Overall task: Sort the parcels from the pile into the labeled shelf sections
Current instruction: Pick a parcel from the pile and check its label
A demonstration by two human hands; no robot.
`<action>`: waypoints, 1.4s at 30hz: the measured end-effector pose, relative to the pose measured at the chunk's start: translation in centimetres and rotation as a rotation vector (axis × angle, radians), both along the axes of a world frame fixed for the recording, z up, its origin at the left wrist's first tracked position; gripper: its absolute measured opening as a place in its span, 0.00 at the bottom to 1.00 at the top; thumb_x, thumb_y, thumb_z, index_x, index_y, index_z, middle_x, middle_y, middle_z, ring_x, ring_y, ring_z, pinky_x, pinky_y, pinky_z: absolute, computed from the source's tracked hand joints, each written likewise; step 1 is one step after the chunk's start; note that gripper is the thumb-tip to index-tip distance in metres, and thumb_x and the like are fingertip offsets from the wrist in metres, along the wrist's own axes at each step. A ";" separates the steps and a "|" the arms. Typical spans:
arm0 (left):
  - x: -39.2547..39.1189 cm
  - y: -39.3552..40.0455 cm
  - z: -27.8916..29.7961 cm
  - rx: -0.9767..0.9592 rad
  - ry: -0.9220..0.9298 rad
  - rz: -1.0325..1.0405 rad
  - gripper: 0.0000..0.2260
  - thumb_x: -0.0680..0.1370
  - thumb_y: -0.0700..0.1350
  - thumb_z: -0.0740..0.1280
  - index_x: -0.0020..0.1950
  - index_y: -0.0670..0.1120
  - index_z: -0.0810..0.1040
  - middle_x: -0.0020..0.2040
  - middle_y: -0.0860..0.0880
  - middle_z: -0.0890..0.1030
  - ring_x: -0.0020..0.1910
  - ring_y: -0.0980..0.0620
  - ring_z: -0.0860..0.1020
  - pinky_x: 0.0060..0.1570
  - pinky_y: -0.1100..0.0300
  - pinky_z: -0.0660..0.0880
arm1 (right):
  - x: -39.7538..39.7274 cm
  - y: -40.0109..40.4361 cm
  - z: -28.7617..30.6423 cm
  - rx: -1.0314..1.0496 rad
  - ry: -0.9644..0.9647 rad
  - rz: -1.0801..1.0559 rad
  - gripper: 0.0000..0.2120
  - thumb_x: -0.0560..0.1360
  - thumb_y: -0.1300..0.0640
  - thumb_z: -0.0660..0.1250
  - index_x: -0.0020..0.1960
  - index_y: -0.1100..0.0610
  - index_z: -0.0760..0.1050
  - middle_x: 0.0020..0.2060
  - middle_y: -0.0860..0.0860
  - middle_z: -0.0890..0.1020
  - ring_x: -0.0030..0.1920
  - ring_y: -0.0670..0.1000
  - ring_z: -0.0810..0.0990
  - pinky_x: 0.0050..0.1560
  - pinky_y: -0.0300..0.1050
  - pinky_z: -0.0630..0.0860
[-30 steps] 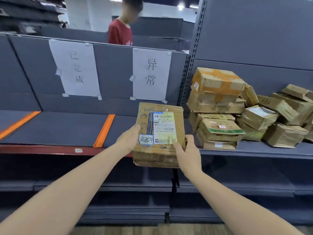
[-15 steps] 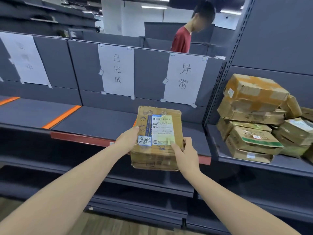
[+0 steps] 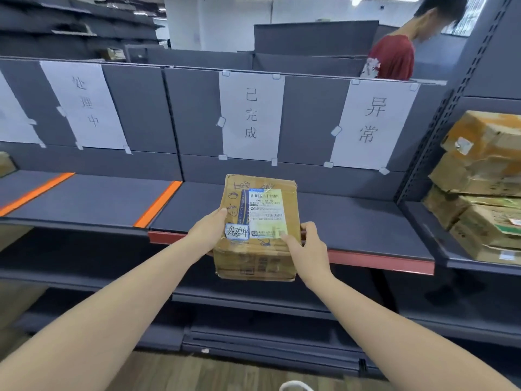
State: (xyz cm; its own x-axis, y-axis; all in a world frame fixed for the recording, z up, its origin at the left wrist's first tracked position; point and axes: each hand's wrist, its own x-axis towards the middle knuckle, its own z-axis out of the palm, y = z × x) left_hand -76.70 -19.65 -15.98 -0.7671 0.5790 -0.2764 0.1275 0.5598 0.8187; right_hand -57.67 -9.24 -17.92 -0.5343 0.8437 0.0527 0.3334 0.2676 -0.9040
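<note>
Hands steady a worn cardboard parcel (image 3: 258, 227) in front of the shelf (image 3: 352, 221): left hand (image 3: 208, 231) grips its left edge, right hand (image 3: 306, 245) pinches its near right corner. Sign "处理中" (image 3: 84, 108) hangs up and left of them. Box looks stiff, light; opposite edges seem safest.

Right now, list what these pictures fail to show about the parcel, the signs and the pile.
Head view only:
- Brown cardboard parcel: its underside and far side are hidden by the box itself; the small print on the yellow-white shipping label is too small to read.
- Left hand and right hand: fingers under the parcel are hidden by it.
- Leftmost white paper sign: cut off by the left edge.
- Pile of cardboard boxes: cut off by the right edge.
</note>
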 end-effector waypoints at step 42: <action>-43.6 -14.7 -2.1 0.054 -0.059 0.216 0.22 0.81 0.59 0.48 0.50 0.54 0.80 0.46 0.51 0.85 0.50 0.48 0.82 0.60 0.46 0.75 | -47.8 -8.1 -1.0 -0.036 -0.008 0.169 0.07 0.77 0.45 0.63 0.50 0.45 0.77 0.44 0.40 0.80 0.47 0.47 0.77 0.44 0.46 0.70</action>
